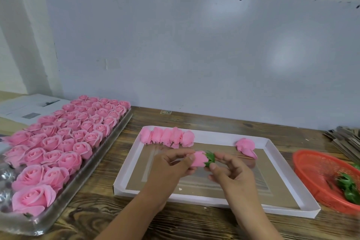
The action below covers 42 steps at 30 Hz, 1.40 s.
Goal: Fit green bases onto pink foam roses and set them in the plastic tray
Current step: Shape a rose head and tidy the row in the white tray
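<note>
Left hand point(171, 163) pinching rose point(198, 159), axis lying left-right, stem end facing right hand point(228, 169) pinching base point(210, 159) against it.

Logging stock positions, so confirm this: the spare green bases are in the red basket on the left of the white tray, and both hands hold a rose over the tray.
Wrong on one point: the head view shows the red basket with the spare green bases on the right of the white tray, not the left. The rest stands: the left hand and right hand hold a rose over the tray.
</note>
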### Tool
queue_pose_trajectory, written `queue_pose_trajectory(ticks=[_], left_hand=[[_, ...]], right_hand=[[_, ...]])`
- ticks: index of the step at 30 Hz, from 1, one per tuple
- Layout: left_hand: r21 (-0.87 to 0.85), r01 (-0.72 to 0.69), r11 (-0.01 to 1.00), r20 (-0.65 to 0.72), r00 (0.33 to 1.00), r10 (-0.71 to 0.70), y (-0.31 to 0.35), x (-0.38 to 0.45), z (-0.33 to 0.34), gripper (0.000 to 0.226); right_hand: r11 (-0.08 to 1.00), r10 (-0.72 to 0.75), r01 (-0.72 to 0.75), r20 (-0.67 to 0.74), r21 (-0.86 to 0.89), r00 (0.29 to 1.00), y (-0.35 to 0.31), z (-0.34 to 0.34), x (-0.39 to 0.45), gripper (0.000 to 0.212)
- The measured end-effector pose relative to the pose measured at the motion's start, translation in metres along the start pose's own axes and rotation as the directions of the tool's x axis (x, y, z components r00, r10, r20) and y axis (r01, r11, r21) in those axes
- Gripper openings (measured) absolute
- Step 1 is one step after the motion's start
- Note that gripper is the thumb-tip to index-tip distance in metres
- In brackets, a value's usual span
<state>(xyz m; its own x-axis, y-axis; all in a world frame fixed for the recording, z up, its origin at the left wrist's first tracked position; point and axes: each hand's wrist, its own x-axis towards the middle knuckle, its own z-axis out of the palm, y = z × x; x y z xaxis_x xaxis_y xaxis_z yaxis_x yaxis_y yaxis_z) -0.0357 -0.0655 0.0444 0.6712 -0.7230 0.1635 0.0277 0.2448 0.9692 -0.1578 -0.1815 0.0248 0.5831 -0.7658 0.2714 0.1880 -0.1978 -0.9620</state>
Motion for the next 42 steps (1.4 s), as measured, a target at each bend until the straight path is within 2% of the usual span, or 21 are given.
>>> queue_pose_trajectory(ticks=[9,20,30,37,42], left_hand=[[0.014,0.006,1.0,0.011,1.0,-0.006,-0.002,0.0,-0.001,0.016],[0.002,-0.01,1.0,0.027,1.0,0.01,-0.001,0.001,-0.001,0.025],[0.031,-0.04,0.999,0.117,0.992,0.036,-0.005,0.0,-0.002,0.017],[0.073,-0.044,0.996,0.159,0.987,0.032,-0.01,0.001,-0.004,0.015],[0.123,-0.051,0.991,0.186,0.982,0.027,-0.01,0.001,-0.007,0.018]], right_hand=[[0.999,-0.022,0.022,0.002,0.044,1.0,-0.002,-0.001,0.001,0.024],[0.996,0.001,-0.004,0.028,0.087,1.0,-0.003,0.003,-0.002,0.021],[0.983,0.11,-0.122,0.087,0.138,0.99,-0.007,-0.003,-0.002,0.019],[0.99,0.092,-0.105,0.129,0.098,0.987,-0.01,-0.005,-0.002,0.021],[0.995,0.095,-0.095,0.171,-0.005,0.981,-0.009,-0.011,0.001,0.023]])
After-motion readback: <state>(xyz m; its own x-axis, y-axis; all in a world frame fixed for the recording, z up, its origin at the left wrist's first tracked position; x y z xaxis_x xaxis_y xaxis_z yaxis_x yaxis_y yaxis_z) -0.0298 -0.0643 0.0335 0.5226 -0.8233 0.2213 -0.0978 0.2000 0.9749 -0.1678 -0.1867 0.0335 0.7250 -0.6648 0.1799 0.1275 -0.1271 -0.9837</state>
